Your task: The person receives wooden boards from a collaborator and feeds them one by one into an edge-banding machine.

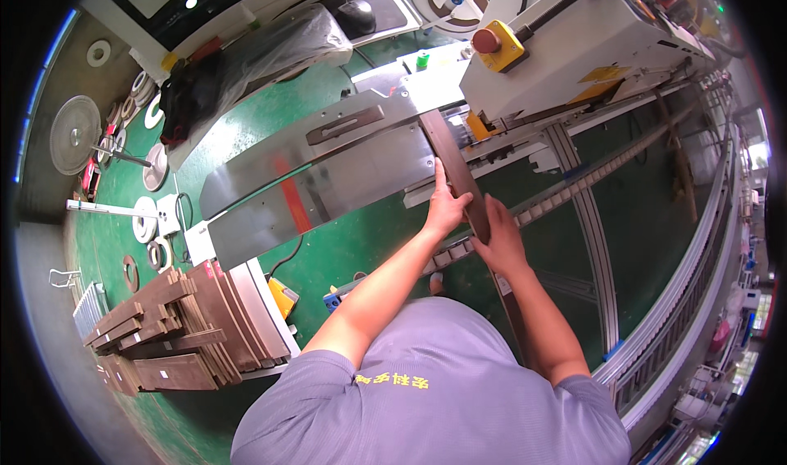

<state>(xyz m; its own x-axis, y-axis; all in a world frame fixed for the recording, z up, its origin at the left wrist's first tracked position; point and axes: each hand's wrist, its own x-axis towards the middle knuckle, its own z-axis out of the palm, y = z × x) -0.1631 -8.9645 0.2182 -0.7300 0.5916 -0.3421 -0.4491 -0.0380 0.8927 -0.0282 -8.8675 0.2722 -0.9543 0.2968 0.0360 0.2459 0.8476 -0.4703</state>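
Note:
A long, narrow brown board runs from the end of the steel machine table back toward my body. Around its near part, my right hand is closed from the right side. My left hand grips the board from the left, its thumb over the board. The left index finger stretches forward beside the table's edge. Some fingers of both hands are hidden behind the board. Between my forearms, a brown strip continues lower down; whether it is the same board I cannot tell.
A white machine with a red stop button stands ahead right. Stacked brown boards lie at the left. A segmented conveyor rail crosses under my hands, and a long roller track curves along the right. Tape rolls lie on the green floor.

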